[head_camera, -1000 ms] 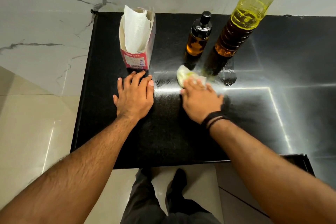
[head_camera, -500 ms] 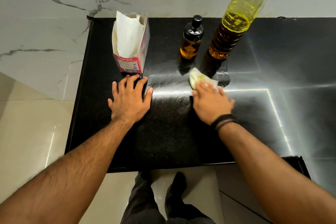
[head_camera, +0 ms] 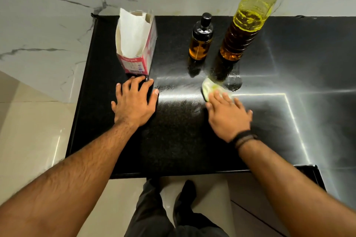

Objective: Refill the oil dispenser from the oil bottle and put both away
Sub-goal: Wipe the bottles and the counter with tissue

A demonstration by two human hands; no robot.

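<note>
**Wiping up beside the bottles**

Both hands are down on the black counter (head_camera: 173,140). The left hand (head_camera: 134,102) lies flat, palm down, fingers spread and straight, holding nothing, its fingertips right in front of the tissue box (head_camera: 136,48). That box stands upright near the back left corner, open at the top, with white paper sticking out.

Over to the right hand (head_camera: 228,115): it presses a crumpled tissue (head_camera: 211,87) against the counter with straight, extended fingers. The tissue looks yellow-green and peeks out past the fingertips. A dark band circles that wrist.

Just beyond the tissue there is a wet, shiny patch (head_camera: 234,82) on the counter, at the foot of the oil bottle (head_camera: 244,31). The tall clear bottle stands upright near the back wall, holding amber oil in its lower part. Its top runs out of view, so I cannot tell whether a cap is on.

Just left of it, apart from it, stands the small oil dispenser (head_camera: 200,40), upright, its black top on, amber oil inside.
</note>
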